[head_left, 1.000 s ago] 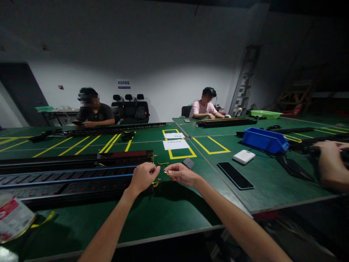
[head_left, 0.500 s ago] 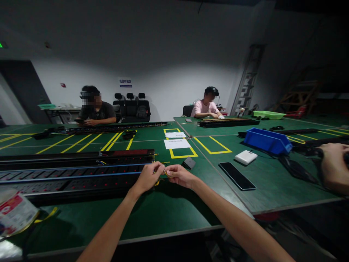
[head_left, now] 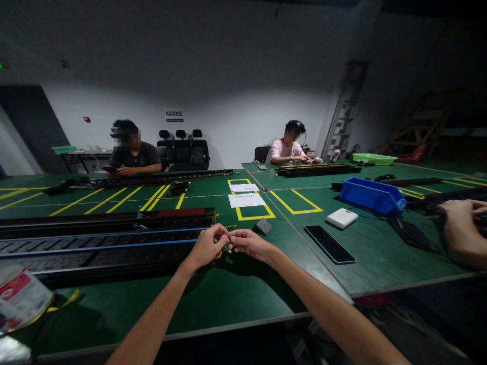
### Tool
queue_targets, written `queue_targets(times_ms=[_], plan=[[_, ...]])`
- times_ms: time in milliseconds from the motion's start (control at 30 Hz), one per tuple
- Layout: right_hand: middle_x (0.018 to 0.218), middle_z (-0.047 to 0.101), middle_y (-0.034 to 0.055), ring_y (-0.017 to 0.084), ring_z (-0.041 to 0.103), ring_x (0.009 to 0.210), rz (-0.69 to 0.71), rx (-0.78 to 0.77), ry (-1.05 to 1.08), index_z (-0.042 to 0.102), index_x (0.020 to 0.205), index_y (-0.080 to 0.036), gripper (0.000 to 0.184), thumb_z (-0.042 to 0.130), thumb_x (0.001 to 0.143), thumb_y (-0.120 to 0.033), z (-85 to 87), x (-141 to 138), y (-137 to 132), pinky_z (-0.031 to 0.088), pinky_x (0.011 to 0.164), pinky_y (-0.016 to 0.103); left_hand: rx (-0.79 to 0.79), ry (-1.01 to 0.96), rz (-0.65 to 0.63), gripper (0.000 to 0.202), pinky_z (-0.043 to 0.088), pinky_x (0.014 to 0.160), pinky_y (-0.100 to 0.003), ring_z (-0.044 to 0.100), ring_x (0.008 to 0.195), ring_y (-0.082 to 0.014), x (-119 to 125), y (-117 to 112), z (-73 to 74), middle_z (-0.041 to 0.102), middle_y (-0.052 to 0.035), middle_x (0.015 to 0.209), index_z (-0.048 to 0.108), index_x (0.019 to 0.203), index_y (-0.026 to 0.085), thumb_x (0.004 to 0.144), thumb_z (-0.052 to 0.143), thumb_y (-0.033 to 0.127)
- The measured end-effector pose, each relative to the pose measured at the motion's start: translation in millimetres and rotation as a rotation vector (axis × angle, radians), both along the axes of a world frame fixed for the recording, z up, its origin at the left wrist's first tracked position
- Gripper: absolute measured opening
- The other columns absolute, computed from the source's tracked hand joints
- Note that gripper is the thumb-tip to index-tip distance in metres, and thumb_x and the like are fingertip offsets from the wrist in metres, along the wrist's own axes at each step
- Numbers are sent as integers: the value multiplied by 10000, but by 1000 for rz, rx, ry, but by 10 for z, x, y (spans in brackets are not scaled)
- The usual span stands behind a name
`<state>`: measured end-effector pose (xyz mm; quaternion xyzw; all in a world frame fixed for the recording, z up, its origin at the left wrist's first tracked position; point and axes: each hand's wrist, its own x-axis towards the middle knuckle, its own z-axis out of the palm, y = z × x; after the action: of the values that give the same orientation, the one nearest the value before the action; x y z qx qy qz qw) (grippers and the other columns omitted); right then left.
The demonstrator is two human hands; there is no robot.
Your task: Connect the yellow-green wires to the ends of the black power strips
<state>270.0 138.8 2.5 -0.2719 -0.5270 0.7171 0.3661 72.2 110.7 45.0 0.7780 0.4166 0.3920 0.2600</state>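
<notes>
My left hand (head_left: pixel 207 247) and my right hand (head_left: pixel 251 243) meet fingertip to fingertip over the green table (head_left: pixel 236 294). Both are pinched on a thin yellow-green wire (head_left: pixel 225 248) that comes from the end of a long black power strip assembly (head_left: pixel 102 243). Blue wires run along the top of that strip. The wire's tip is hidden between my fingers. A small dark grey block (head_left: pixel 263 226) lies just beyond my right hand.
A black phone (head_left: pixel 329 244), a white power bank (head_left: pixel 341 218) and a blue bin (head_left: pixel 372 195) lie to the right. Another person's hand (head_left: pixel 460 230) works at the right edge. Two seated people work at the far side. A crumpled packet (head_left: pixel 19 299) lies front left.
My two hands have closed the small gap between them and now touch at the fingertips on the wire. The view has shifted slightly.
</notes>
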Motion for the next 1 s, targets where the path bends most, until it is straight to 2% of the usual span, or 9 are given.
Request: queue_targets(times_ms=[200, 333, 567, 767, 1000], plan=[[817, 663, -1, 84, 569, 704, -10, 80, -7, 691, 855, -148, 462, 909, 660, -505, 33, 9, -21, 427, 657, 207, -49, -71, -49, 159, 491, 676, -253, 663, 732, -149, -8, 9, -6, 719, -31, 812, 614, 907, 182, 916, 537, 321], [746, 618, -25, 75, 530, 635, -20, 90, -6, 652, 827, -158, 464, 906, 663, -511, 27, 3, -21, 395, 610, 207, -31, -38, -50, 157, 500, 708, -267, 659, 761, -155, -13, 15, -16, 707, -30, 828, 605, 914, 185, 929, 534, 324], [702, 594, -33, 75, 463, 573, -124, 234, -66, 655, 811, -169, 417, 866, 698, -511, 75, 13, -9, 328, 547, 219, 32, -29, 35, 184, 533, 819, -315, 661, 956, -192, -35, 79, -95, 701, -80, 1075, 622, 1053, 186, 877, 580, 222], [716, 595, -23, 96, 474, 603, -225, 383, -193, 651, 786, -174, 415, 819, 715, -547, 81, -7, -2, 357, 547, 233, 64, -27, 66, 146, 511, 749, -279, 638, 875, -172, -51, 104, -105, 691, -58, 976, 653, 983, 176, 879, 575, 245], [692, 619, -20, 88, 510, 555, -154, 332, -178, 664, 781, -172, 325, 795, 731, -466, 55, -20, 2, 383, 529, 225, 99, 40, 6, 213, 457, 663, -252, 608, 785, -142, -28, 4, -8, 705, -58, 1009, 703, 1038, 179, 853, 610, 233]])
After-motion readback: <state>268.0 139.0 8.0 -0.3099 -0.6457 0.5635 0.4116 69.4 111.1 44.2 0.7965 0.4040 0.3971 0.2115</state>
